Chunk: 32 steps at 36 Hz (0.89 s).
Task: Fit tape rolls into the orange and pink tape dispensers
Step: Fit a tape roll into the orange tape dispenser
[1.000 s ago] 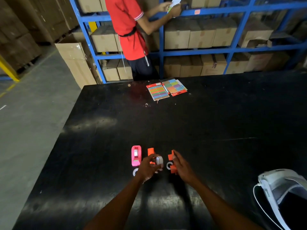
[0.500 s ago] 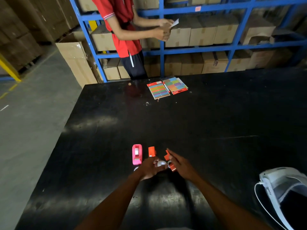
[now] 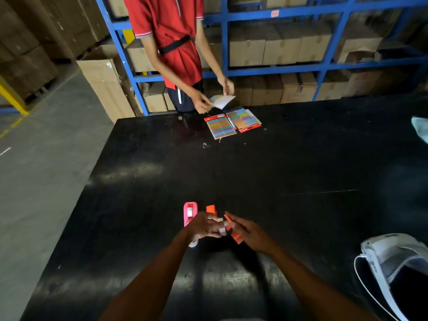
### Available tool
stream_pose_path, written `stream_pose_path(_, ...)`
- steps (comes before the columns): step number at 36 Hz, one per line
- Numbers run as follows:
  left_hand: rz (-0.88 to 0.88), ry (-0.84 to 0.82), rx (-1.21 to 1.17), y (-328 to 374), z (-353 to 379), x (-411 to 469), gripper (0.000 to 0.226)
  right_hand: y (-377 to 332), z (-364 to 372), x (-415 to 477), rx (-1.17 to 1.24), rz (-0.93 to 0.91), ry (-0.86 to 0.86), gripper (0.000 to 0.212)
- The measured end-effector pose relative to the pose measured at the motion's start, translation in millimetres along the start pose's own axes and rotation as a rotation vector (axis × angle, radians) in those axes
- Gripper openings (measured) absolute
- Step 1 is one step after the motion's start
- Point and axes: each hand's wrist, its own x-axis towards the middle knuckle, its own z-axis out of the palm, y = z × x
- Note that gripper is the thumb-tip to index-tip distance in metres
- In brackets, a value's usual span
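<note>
A pink tape dispenser (image 3: 190, 213) with a white roll inside lies on the black table (image 3: 278, 172), just left of my hands. My left hand (image 3: 203, 227) pinches a small white tape roll (image 3: 222, 230) at its fingertips. My right hand (image 3: 251, 232) grips an orange dispenser piece (image 3: 235, 234), tilted, right against the roll. A second orange piece (image 3: 211, 209) stands behind my left fingers. Another tape roll (image 3: 193, 243) peeks out from under my left wrist.
A person in a red shirt (image 3: 171, 38) stands at the table's far edge holding a paper. Two packs of coloured sticky notes (image 3: 232, 123) lie near them. A white headset with a cable (image 3: 391, 262) sits at the near right. Blue shelving with cartons stands behind.
My hands have closed together, bringing the white roll against the orange piece. The person at the far side lowered their hands from the shelf to the table edge.
</note>
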Motion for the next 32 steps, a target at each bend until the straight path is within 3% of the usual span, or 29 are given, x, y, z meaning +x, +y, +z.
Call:
stream_pose_path(11,0.047,0.13,0.028,4.9,6.5,0.6,0.058,-16.1,6.8,7.5,0.168,0.02,0.1,0.043)
stream_pose_path(17,0.041,0.09,-0.022,5.1,8.6,2.1,0.035,-17.8,2.1,8.9,0.205,0.047,0.142,0.047)
stream_pose_path(24,0.067,0.089,-0.009,-2.2,11.5,7.0,0.035,-16.3,0.3,5.9,0.336,0.1,0.143,0.036)
stream_pose_path(32,0.052,0.092,-0.064,-2.3,14.8,18.4,0.059,-24.3,-1.1,4.6,0.484,0.136,0.173,0.036)
